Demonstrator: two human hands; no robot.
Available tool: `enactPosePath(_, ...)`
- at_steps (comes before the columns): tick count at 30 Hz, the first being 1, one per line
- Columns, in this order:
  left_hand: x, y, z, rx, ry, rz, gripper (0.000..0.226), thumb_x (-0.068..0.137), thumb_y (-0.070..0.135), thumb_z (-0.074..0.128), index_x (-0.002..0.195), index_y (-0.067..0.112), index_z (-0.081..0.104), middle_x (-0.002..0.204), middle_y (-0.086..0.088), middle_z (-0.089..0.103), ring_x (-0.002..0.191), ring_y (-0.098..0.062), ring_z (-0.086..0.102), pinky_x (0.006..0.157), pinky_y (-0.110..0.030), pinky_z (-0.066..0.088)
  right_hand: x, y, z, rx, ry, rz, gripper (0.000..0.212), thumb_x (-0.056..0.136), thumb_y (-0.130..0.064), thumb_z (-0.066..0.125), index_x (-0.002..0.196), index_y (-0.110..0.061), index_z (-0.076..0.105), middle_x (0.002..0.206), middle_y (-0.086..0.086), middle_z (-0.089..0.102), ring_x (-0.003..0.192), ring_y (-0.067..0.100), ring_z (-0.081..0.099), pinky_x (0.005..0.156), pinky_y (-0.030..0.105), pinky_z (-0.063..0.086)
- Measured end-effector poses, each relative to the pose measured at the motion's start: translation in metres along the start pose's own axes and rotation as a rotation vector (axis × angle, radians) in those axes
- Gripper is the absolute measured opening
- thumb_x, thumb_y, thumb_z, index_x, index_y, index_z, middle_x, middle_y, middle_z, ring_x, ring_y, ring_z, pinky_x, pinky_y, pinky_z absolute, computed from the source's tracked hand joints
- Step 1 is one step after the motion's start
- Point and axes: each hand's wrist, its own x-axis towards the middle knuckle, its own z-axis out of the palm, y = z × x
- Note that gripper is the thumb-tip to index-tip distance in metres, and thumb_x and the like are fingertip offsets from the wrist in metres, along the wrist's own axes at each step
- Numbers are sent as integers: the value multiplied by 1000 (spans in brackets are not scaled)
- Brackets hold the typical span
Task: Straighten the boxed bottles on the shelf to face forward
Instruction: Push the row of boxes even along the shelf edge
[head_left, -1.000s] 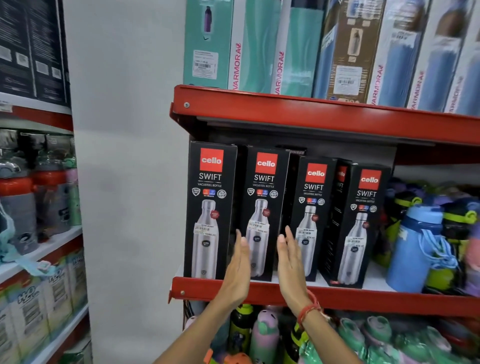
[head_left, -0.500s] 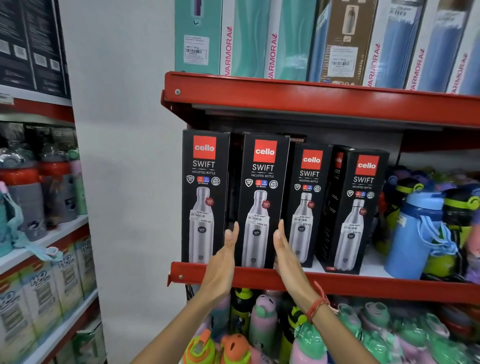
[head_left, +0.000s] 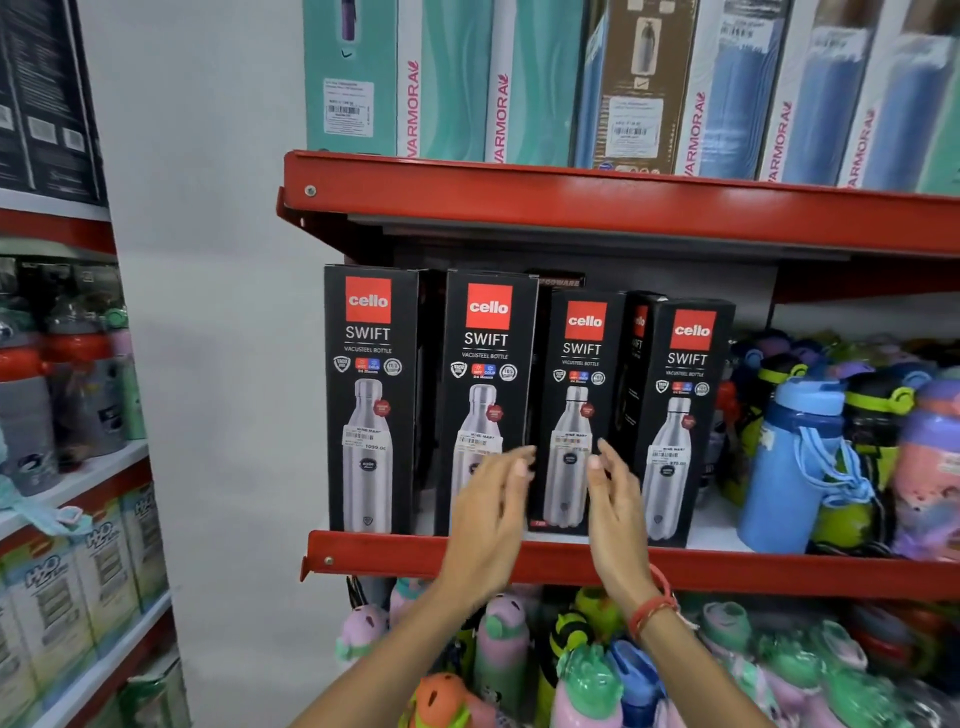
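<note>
Two hands are shown raised before the middle shelf (head_left: 519, 564), with fingers spread loosely and nothing held. The left hand (head_left: 488, 512) is seen in front of the second box (head_left: 485, 400), its fingertips (head_left: 522, 460) blurred, at that box's right edge. The right hand (head_left: 615, 506) is placed at the right edge of the third box (head_left: 579, 410), palm turned inward; whether either hand touches cardboard cannot be told. The third box is thus bracketed between the palms and is judged to be the one in hand.

Four black boxes are stood along the shelf's front edge toward its left end; the first box (head_left: 371, 400) and second box face forward, while the third is set slightly further back. The fourth box (head_left: 683, 421) is turned a little, with a side panel exposed.

The step is best done by pressing both flat palms on the box's side walls, drawing it to the front lip, and squaring its face with its neighbours.

A further box behind the row is mostly hidden. Price labels are too small to be read, and the loose bottles (head_left: 795, 467) at the right end are cut off by the frame.
</note>
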Motion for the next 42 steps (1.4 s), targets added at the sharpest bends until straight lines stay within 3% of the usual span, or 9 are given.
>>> enactPosePath(4,8,5,48,-142,-301,-291,86,81,78,13,152,31,1,161,14,1,147,-3,-3,122,-34,3,14,12,-14,-11,-173,96,74,85,-64,29,150,-35,10,157,-13,15,144,11,15,118,41,15)
enactPosePath(7,19,-6,67,-160,-264,-450,99,69,88,2,150,34,-15,161,12,-7,150,-16,-6,122,-45,1,25,16,-20,10,-306,119,69,87,-63,25,147,-44,-5,147,-27,5,144,9,11,117,37,12)
enactPosePath(13,19,-9,69,-62,-185,-504,68,82,76,1,146,53,-1,159,6,22,147,-26,22,121,-46,13,31,22,-31,-48,-374,105,67,84,-71,23,141,-56,-7,141,-31,10,142,14,22,113,38,19)
enactPosePath(24,-8,4,49,-3,-210,-437,65,85,70,0,147,51,3,158,10,20,146,-19,24,112,-32,18,5,13,-52,-160,-428,52,59,90,-64,22,140,-57,-9,144,-26,21,138,21,35,105,35,33)
enactPosePath(28,-13,13,52,77,-166,-403,64,92,62,9,152,38,11,154,-1,37,124,-8,50,95,-18,28,2,12,-56,-127,-421,26,59,91,-61,27,143,-54,0,138,-30,22,137,14,34,102,28,30)
enactPosePath(32,-13,20,71,172,121,-148,55,97,56,22,142,28,40,135,8,45,127,-6,39,108,-27,30,6,15,-73,-62,-97,-78,48,92,-54,36,138,-41,39,139,-11,49,128,8,46,104,27,36)
enactPosePath(34,-9,26,89,69,61,-73,47,98,51,27,135,28,46,129,11,49,122,-2,45,108,-32,37,14,18,-87,-37,79,-128,43,94,-45,39,136,-34,44,135,-5,48,129,10,42,103,25,33)
enactPosePath(38,-2,37,131,-144,-284,-259,64,95,59,19,153,32,10,160,14,15,144,0,14,121,-31,12,43,39,-111,-65,24,-27,67,87,-56,37,148,-36,17,155,-7,16,144,12,11,118,42,14)
enactPosePath(42,13,33,149,-286,-326,-429,76,81,72,3,148,40,-14,161,15,-9,148,-8,-4,120,-38,0,58,47,-115,111,-204,95,88,71,-83,32,144,-45,-2,150,-27,-2,144,2,1,120,39,5)
